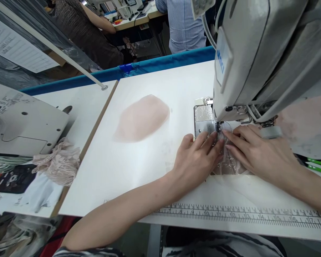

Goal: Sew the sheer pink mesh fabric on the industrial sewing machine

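Left hand (196, 159): fingers spread, left of presser foot (218, 127)
Right hand (263, 153): fingers spread, right
Sheer fabric (230, 164): likely steadied flat

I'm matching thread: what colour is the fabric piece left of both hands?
The fabric piece is pale pink, clearest in the head view.

"JUKI" in blue on sewing machine (243, 53); 14, 16, 17 on ruler (240, 213)

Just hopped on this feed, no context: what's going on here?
A person's left hand and right hand are both on sheer fabric at a JUKI sewing machine, close to its presser foot. A separate pale pink fabric piece lies on the white tabletop to the left, untouched.
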### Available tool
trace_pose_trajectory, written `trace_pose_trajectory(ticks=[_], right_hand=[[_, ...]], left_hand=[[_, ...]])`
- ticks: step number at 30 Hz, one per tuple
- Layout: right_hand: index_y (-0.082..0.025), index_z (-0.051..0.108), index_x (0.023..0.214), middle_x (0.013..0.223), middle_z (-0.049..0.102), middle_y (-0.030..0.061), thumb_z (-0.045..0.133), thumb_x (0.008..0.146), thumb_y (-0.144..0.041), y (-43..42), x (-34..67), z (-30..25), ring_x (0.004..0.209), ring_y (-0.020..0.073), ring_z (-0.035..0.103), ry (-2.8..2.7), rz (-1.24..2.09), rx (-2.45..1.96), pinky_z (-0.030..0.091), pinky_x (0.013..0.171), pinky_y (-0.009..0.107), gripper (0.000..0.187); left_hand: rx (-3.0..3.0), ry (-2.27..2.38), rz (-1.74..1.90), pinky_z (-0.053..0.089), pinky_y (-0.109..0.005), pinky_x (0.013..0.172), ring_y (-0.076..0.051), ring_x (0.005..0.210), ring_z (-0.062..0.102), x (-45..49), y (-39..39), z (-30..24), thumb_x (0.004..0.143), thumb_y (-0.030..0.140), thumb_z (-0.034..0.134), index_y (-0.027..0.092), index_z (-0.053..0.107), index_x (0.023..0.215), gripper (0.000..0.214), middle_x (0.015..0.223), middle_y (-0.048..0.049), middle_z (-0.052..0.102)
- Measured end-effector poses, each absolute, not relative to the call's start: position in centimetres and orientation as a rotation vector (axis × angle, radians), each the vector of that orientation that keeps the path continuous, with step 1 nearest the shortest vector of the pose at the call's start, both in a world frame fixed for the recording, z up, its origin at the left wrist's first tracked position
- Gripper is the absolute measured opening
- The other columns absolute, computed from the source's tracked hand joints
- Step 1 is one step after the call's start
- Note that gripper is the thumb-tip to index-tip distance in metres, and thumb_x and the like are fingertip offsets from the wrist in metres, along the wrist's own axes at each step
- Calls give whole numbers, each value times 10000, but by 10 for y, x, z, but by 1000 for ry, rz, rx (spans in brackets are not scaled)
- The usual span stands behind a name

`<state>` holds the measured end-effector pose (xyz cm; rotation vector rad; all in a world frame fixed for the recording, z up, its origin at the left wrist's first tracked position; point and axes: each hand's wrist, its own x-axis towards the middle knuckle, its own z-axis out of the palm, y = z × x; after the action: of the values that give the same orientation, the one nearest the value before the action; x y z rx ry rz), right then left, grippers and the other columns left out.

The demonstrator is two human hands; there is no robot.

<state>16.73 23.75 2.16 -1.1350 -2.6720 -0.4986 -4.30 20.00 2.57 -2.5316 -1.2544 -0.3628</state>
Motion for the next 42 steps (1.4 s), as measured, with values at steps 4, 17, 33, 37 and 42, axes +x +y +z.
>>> trace_pose_trajectory(ticks=[4,17,33,37,42], right_hand=[[-130,653,1296,702,713,95,354,1022,-329,238,167,24,565,215,565,-2689,-507,-1146,401,594,339,452],[-97,668,1263,819,730,126,354,1025,-298,237,167,24,555,209,553,-2675,-484,-1108,392,610,355,443],[-105,699,1215,884,746,132,402,1021,-293,242,173,25,606,206,601,-2634,-528,-1035,446,621,361,402],[-178,727,1048,980,728,72,527,987,-332,233,179,35,700,172,653,-2592,-124,-830,482,646,321,259],[-234,657,1001,1132,656,58,513,973,-456,223,188,41,682,158,645,-2748,533,-849,439,495,292,266]], left_hand=[[-2542,-1257,-346,433,-403,874,-237,1239,539,-43,200,26,1030,268,496,175,619,1323,331,1360,-77,644],[-2554,-1257,-341,437,-413,913,-241,1263,539,-44,201,27,1037,291,483,183,630,1306,326,1351,-84,649],[-2542,-1248,-420,380,-390,906,-221,1218,554,-45,206,26,1052,286,448,194,645,1263,302,1342,-60,658],[-2775,-1131,-502,389,-338,756,-191,948,638,-54,209,39,1015,425,515,174,707,1132,337,1158,-63,733],[-3073,-871,-337,425,-308,705,-168,886,675,-68,217,51,927,508,636,147,694,1143,424,1202,-77,700]])
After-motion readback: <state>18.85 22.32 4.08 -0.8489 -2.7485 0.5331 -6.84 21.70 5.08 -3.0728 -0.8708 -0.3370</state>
